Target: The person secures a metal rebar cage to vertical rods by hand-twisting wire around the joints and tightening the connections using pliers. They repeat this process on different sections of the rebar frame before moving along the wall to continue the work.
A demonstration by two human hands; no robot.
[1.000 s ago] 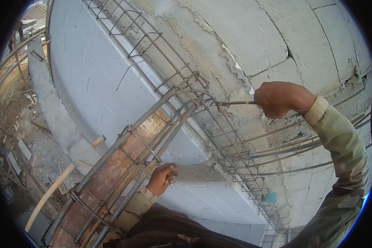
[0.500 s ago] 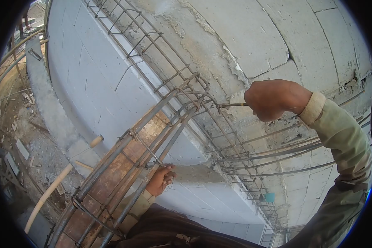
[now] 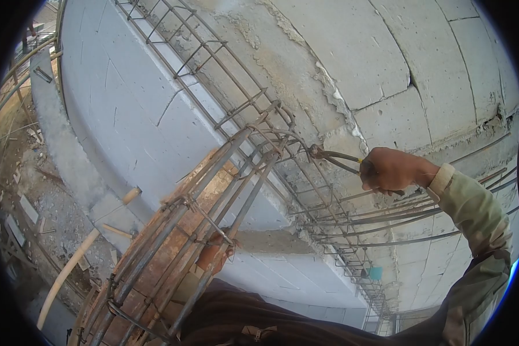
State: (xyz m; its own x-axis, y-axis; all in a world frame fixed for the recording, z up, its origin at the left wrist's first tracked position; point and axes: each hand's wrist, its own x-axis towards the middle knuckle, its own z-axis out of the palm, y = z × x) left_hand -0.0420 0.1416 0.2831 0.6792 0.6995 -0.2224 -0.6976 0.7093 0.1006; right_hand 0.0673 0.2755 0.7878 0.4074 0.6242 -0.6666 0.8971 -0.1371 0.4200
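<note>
My right hand (image 3: 391, 169) is closed round the handles of a pair of pincers (image 3: 341, 160). The pincers' jaws are just right of the bent bar ends where two rebar cages meet. One rebar cage (image 3: 205, 199) runs from the lower left up to this corner, above a reddish-brown board (image 3: 170, 239). Behind its bars is my left hand (image 3: 213, 254), partly hidden, with its fingers near a crossbar; what it holds, if anything, cannot be made out.
Another rebar cage (image 3: 213, 55) runs along the pale block wall (image 3: 127, 104). Long loose bars (image 3: 403, 216) stick out at the right. A wooden pole (image 3: 69, 274) and rubble-strewn ground (image 3: 52, 202) lie below at the left. A turquoise object (image 3: 375, 273) is at the lower right.
My right hand has moved slightly right and down, and the pincers' handles now show spread apart. My left hand has shifted left behind the bars and is more hidden.
</note>
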